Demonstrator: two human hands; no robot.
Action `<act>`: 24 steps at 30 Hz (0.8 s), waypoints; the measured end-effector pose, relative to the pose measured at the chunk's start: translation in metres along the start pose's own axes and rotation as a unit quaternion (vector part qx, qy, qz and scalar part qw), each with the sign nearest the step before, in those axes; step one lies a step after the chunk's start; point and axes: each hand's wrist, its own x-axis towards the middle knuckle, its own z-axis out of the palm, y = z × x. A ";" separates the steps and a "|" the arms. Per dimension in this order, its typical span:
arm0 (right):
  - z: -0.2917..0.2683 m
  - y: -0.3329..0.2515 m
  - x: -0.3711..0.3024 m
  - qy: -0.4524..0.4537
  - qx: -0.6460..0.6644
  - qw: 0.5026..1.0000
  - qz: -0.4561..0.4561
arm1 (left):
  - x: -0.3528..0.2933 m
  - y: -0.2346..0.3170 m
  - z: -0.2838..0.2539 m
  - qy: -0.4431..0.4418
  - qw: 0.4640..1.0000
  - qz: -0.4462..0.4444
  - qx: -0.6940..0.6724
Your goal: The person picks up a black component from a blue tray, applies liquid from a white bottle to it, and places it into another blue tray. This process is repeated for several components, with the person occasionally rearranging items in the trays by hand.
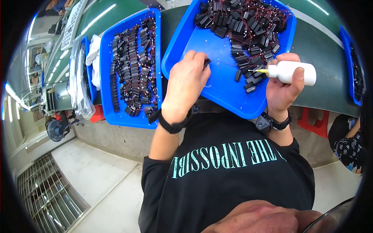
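Note:
My left hand (pixel 187 79) is closed over the near left side of a blue tray (pixel 217 95), pinching a small black wired part (pixel 207 62) between thumb and fingers. Most of that part is hidden by the fingers. In my right hand (pixel 283 91) lies a white squeeze bottle (pixel 297 72), tilted on its side with its thin yellow-based needle tip pointing left. The needle ends above a heap of black rectangular parts (pixel 254 50) with thin red and black wires, which fills the far and right portions of the tray.
Left of it stands a second blue tray (pixel 107 85) with rows of similar black parts. Beyond that are a plastic bag (pixel 79 85) and a white cloth (pixel 93 52). Another blue tray (pixel 345 50) is at the far right, near a person's arm (pixel 352 130). A small fan (pixel 56 129) sits lower left.

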 end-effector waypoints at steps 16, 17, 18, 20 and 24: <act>-0.003 0.000 -0.008 -0.029 -0.109 0.977 -0.183 | -0.009 0.037 0.027 0.062 0.841 -0.087 -0.530; -0.001 0.000 -0.008 -0.033 -0.128 0.975 -0.177 | -0.011 0.038 0.030 0.071 0.866 -0.061 -0.491; 0.003 0.000 -0.007 -0.037 -0.145 0.974 -0.172 | -0.011 0.037 0.031 0.067 0.865 -0.062 -0.493; 0.008 0.000 -0.006 -0.039 -0.164 0.972 -0.166 | -0.010 0.036 0.031 0.076 0.853 -0.062 -0.512; 0.013 -0.003 -0.007 -0.019 -0.174 0.969 -0.172 | -0.009 0.036 0.031 0.077 0.845 -0.065 -0.525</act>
